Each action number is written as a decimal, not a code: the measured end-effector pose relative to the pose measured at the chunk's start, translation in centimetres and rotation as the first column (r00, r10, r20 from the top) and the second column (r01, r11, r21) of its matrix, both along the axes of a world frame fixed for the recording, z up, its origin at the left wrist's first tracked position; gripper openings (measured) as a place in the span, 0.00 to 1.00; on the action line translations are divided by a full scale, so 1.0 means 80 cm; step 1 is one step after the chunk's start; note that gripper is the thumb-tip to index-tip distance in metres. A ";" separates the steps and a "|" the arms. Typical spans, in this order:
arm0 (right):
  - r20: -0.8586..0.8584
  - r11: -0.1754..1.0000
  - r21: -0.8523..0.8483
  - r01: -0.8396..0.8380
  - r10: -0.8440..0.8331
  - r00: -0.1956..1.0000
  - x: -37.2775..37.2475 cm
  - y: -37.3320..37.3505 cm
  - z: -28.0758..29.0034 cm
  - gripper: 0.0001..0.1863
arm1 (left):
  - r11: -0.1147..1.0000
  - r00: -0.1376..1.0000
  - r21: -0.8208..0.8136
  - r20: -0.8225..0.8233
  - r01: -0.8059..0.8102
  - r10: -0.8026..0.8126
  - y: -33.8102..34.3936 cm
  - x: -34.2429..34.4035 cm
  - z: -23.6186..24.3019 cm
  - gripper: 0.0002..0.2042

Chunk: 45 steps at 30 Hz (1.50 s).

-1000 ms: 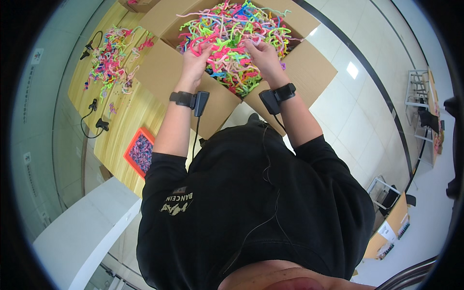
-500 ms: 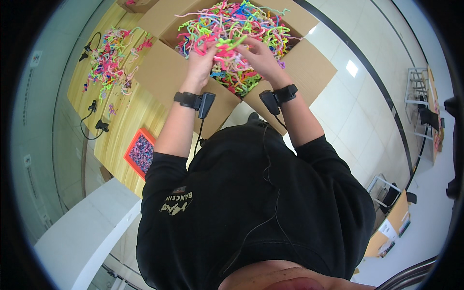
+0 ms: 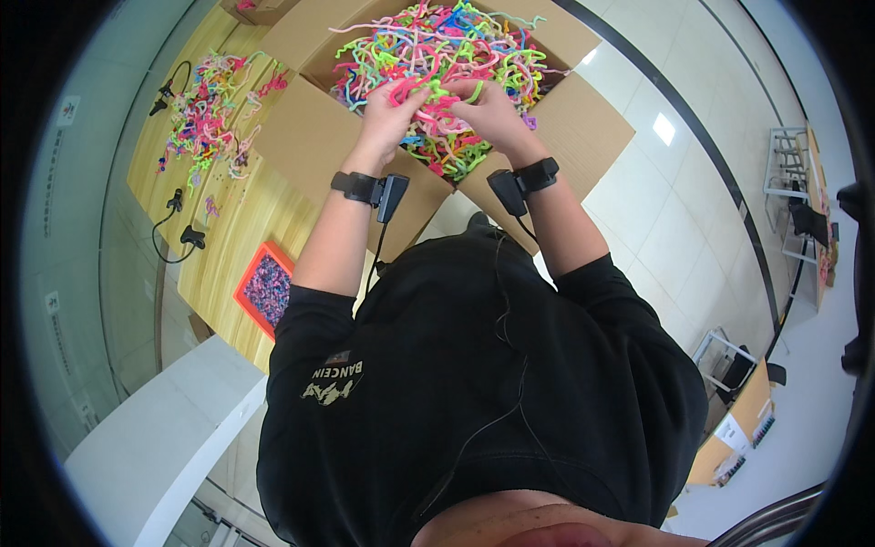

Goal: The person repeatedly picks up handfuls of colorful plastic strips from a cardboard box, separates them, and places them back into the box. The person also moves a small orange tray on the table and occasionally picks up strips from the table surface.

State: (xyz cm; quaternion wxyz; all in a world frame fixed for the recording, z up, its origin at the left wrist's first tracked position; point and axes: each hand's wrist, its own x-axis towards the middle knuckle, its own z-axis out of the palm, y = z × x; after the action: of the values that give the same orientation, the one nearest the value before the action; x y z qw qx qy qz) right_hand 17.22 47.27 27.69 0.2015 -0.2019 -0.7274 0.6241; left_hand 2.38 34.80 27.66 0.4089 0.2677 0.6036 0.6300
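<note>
Above an open cardboard box [image 3: 305, 128] heaped with tangled, brightly coloured strands [image 3: 465, 55] like pipe cleaners, my two hands work close together. My left hand [image 3: 387, 123] is closed, pinching a pink strand [image 3: 406, 89] that loops over its fingers. In my right hand [image 3: 489, 114], the curled fingers grip a bright green strand [image 3: 477, 91]. The green and pink pieces meet between my fingertips; whether they are joined, I cannot tell. Each wrist wears a black strapped device with a cable.
On the wooden table [image 3: 241, 214] at left lies a loose pile of similar strands [image 3: 205, 118]. Nearer stands an orange tray [image 3: 241, 296] of small mixed-colour bits. Black cabled clips [image 3: 191, 237] lie by the table's left edge. Chairs and desks stand far right.
My right fingers have drawn in and curled lower, so the green strand now stands up beside them. My left hand has shifted slightly right, closer to the right one.
</note>
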 end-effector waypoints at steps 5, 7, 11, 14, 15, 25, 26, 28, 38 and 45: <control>-0.051 0.982 -0.188 0.008 -0.017 0.999 0.018 0.016 -0.007 0.15 | 0.962 0.949 0.185 0.281 -0.202 0.145 -0.001 -0.020 -0.010 0.09; -0.009 0.948 -0.314 0.057 -0.063 0.998 0.026 0.023 -0.011 0.14 | 0.935 0.915 0.204 0.344 -0.291 0.210 0.000 -0.032 -0.012 0.08; 0.101 0.831 -0.489 0.265 -0.248 0.963 0.034 0.032 -0.018 0.11 | 0.905 0.892 0.154 0.298 -0.396 0.340 0.001 -0.041 -0.024 0.07; 0.107 0.738 -0.576 0.351 -0.357 0.928 0.038 0.035 -0.019 0.09 | 0.924 0.899 0.085 0.277 -0.374 0.339 0.004 -0.042 -0.039 0.08; 0.108 0.702 -0.607 0.373 -0.392 0.914 0.040 0.036 -0.018 0.09 | 0.935 0.893 0.048 0.318 -0.352 0.320 0.004 -0.043 -0.045 0.08; -0.184 0.702 -0.671 0.236 -0.467 0.865 0.060 0.077 -0.028 0.12 | 0.900 0.759 0.111 0.586 -0.421 0.283 0.000 -0.053 -0.073 0.06; -0.173 0.673 -0.689 0.271 -0.515 0.840 0.060 0.081 -0.032 0.12 | 0.871 0.733 0.168 0.625 -0.462 0.269 0.000 -0.054 -0.070 0.06; -0.119 0.587 -0.726 0.358 -0.620 0.775 0.064 0.088 -0.040 0.12 | 0.803 0.724 0.302 0.654 -0.513 0.217 -0.003 -0.062 -0.060 0.06; -0.155 0.569 -0.793 0.216 -0.532 0.832 0.086 0.102 -0.025 0.16 | 0.994 0.995 -0.085 0.065 -0.065 0.070 -0.002 -0.066 -0.056 0.10; -0.218 0.474 -0.879 -0.047 -0.312 0.925 0.061 0.058 0.019 0.17 | 0.999 0.829 -0.029 -0.557 0.030 -0.041 0.026 0.015 -0.014 0.23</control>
State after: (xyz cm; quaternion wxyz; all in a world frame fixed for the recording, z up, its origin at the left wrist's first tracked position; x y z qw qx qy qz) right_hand 22.10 51.92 29.22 0.2451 -0.2184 -0.2432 0.9127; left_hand 3.56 36.90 26.53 0.2293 0.4471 0.6974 0.5110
